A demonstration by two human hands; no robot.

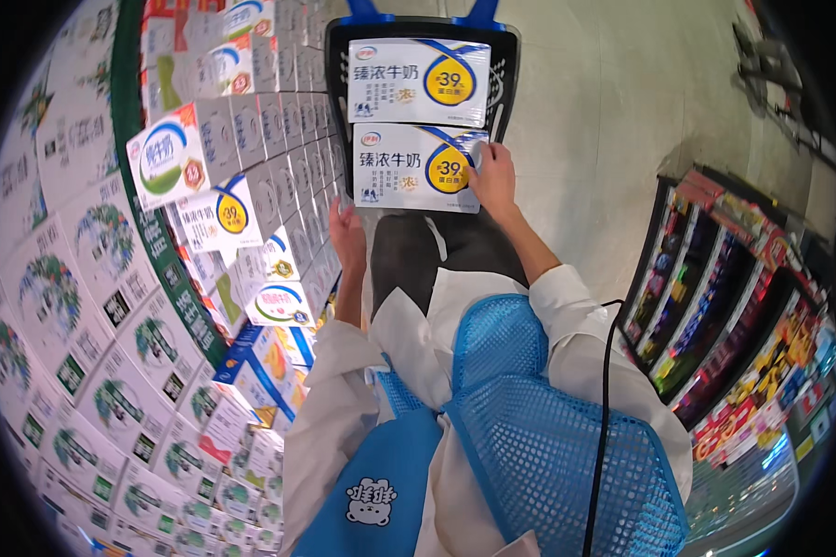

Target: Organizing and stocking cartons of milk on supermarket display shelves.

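Note:
Two white milk cartons with a blue ribbon print and a yellow drop lie one beyond the other on a black cart basket (pixel 334 90) with blue handle supports. My right hand (pixel 494 177) rests on the right edge of the nearer milk carton (pixel 404 170), thumb over its face. The farther milk carton (pixel 386 80) touches no hand. At the near left corner of the basket is my left hand (pixel 347 233), its fingers partly curled beside the nearer carton; whether it touches the carton or basket cannot be told.
Stacked milk cartons (pixel 272 139) line the left side, close to my left arm. More large white cartons (pixel 111 397) stand farther left. To the right is a snack display rack (pixel 697 299), with a dark wheeled object (pixel 773 76) beyond on the pale floor (pixel 585 139).

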